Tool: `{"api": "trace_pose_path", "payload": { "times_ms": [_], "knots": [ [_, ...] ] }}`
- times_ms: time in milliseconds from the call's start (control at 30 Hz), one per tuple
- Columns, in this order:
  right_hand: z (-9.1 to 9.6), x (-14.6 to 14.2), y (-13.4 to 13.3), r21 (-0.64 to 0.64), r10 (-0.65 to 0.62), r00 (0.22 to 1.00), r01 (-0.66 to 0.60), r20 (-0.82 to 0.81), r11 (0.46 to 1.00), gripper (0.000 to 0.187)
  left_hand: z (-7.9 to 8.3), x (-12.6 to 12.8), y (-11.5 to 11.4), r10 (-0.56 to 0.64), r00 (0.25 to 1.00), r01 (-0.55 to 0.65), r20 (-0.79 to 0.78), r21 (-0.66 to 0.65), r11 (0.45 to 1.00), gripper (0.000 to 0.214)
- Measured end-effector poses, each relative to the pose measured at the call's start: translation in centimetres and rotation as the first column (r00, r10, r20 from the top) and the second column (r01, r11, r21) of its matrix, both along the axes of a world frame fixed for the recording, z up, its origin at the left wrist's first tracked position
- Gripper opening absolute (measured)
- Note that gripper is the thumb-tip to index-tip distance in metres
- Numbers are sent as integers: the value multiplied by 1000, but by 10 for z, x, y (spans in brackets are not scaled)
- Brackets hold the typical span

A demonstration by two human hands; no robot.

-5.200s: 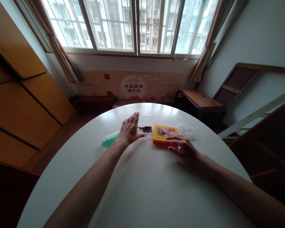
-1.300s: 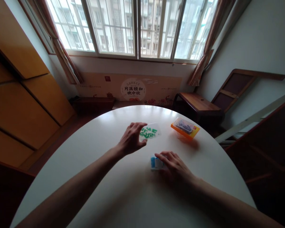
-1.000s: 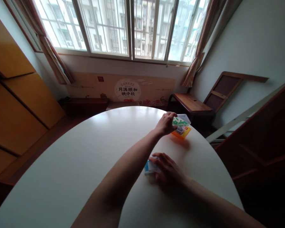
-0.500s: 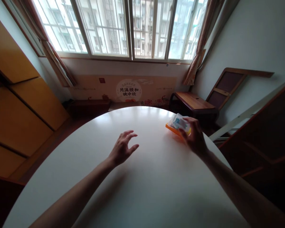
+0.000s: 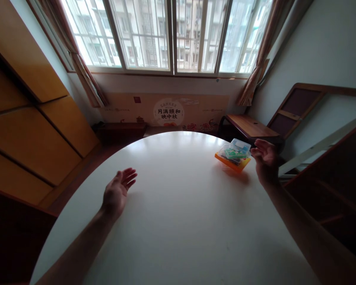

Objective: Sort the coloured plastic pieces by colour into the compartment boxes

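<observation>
An orange tray-like box rests on the white round table near its far right edge. On top of it lies a small clear plastic case with green and blue parts showing through, slightly tilted. My right hand is just right of the case, fingers apart and holding nothing; a narrow gap seems to separate them. My left hand hovers over the left side of the table, palm turned inward, fingers stretched out, with nothing in it.
Beyond the table stand a low wooden stool or side table and a folded wooden chair-like frame against the right wall. Yellow-brown cabinets line the left. A printed banner hangs below the barred window.
My right hand has let go of the clear case, leaving it on the orange box, and moved right. My left hand has moved left and turned its palm inward. The view has shifted slightly.
</observation>
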State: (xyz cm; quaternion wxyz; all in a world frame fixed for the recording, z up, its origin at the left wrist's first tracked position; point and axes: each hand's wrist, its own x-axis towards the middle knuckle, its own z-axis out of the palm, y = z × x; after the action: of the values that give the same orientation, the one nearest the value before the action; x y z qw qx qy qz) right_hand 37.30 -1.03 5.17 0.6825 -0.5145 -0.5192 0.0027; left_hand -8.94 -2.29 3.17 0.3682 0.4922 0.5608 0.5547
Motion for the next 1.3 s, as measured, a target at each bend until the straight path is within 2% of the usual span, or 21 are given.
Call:
{"api": "trace_pose_path", "payload": {
  "times_ms": [67,133,200,267,300,333,367,433,467,500,533,600,667,767,933,1167,1233,1300],
  "knots": [
    [6,-1,-5,112,56,963,-26,-265,993,38,19,-4,-1,63,990,-70,127,47,996,77],
    [16,-4,-14,193,117,925,-48,-362,980,40,43,-1,-9,37,985,-74,168,219,973,82],
    [27,-15,-29,205,192,952,-144,-239,968,58,63,9,-23,-16,993,-36,113,438,898,88],
    [32,-33,-49,121,258,965,-261,41,958,78,71,24,-40,-25,994,80,-104,569,819,95],
    [31,-44,-60,69,300,934,-318,193,946,88,69,32,-49,-14,961,176,-276,570,803,103],
    [28,-56,-70,-31,370,857,-385,359,922,95,65,39,-58,-97,834,376,-543,432,820,110],
    [22,-67,-80,-159,463,727,-449,507,879,98,57,45,-65,-184,655,534,-733,277,798,116],
    [7,-85,-92,-403,609,410,-486,679,776,102,37,55,-74,-329,292,718,-898,-22,695,114],
    [-2,-92,-95,-504,667,270,-479,694,719,105,26,58,-76,-365,165,763,-916,-116,636,111],
    [-11,-97,-96,-588,717,164,-465,678,662,106,15,61,-77,-386,84,789,-919,-176,589,109],
    [-19,-100,-96,-653,759,91,-451,645,608,105,5,63,-76,-413,18,804,-911,-232,547,106],
    [-31,-104,-94,-742,826,34,-419,563,524,104,-10,65,-74,-451,-46,816,-891,-294,498,104],
    [-38,-104,-91,-788,863,40,-388,504,478,106,-17,68,-72,-483,-71,797,-873,-341,499,104],
    [-41,-103,-90,-814,881,52,-359,470,456,105,-17,72,-72,-511,-71,765,-857,-376,523,106],
    [-40,-103,-92,-816,884,60,-362,463,451,101,-12,74,-75,-503,-84,762,-860,-380,523,105],
    [-42,-102,-92,-805,875,54,-369,480,464,99,-18,71,-75,-444,-71,789,-893,-323,523,106],
    [-47,-103,-92,-770,853,83,-393,515,503,95,-20,70,-74,-384,-18,808,-923,-240,539,103],
    [-52,-103,-91,-665,796,196,-457,573,591,76,-20,68,-74,-275,133,812,-952,-54,581,86]
  ]
}}
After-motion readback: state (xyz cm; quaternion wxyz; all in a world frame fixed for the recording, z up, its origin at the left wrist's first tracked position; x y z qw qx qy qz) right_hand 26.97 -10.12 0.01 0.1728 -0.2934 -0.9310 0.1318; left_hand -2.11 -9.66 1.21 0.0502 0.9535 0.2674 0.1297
